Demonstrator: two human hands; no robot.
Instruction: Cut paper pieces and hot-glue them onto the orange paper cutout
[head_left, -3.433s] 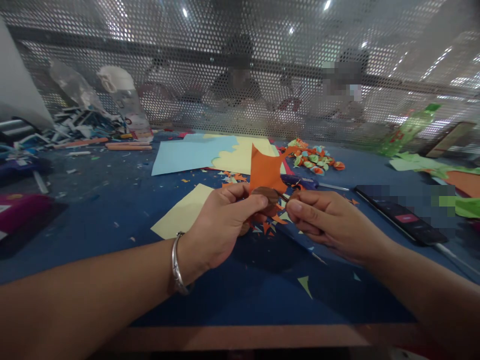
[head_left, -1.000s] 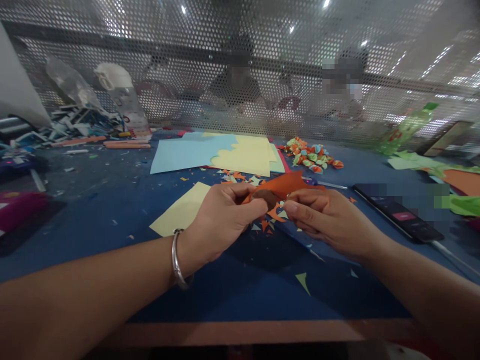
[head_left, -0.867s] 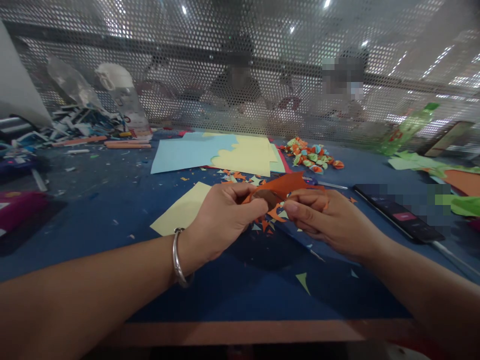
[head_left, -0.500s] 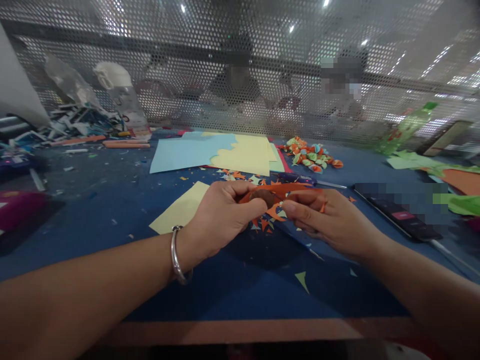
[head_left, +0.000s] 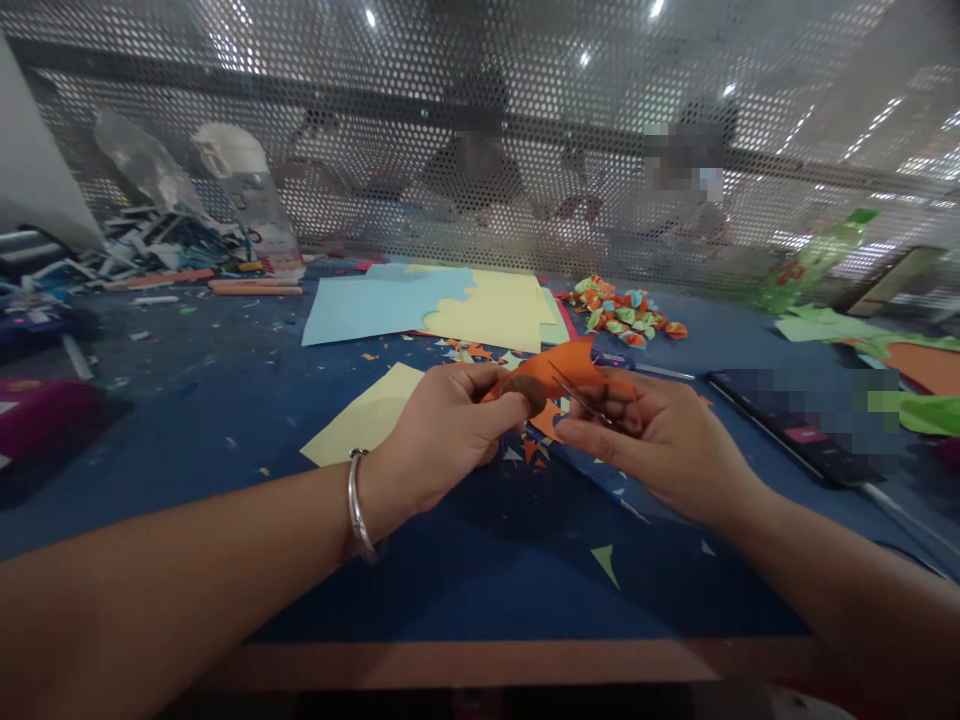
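Observation:
My left hand (head_left: 442, 430), with a silver bangle at the wrist, pinches a round brown disc (head_left: 526, 394) against orange paper (head_left: 566, 362). Small scissors with orange handles (head_left: 634, 400) are in my right hand (head_left: 645, 425), fingers through the loops. Their thin blades (head_left: 574, 384) point up and left, touching or just in front of the orange paper. Below and behind the hands, small orange and pale scraps (head_left: 531, 450) lie on the blue table mat (head_left: 480, 590). Beside my left hand is a pale yellow sheet (head_left: 360, 415).
Blue paper (head_left: 375, 305) and yellow paper (head_left: 495, 305) lie behind the hands, near a pile of small coloured paper pieces (head_left: 626, 312). At right are a phone (head_left: 795, 425) and a green bottle (head_left: 817, 260). A clear bottle (head_left: 262, 210) stands back left, before a perforated screen (head_left: 375, 130).
The orange paper now stands up higher between my hands. My right hand has turned, its fingers spread more, and the scissor blades have come into view.

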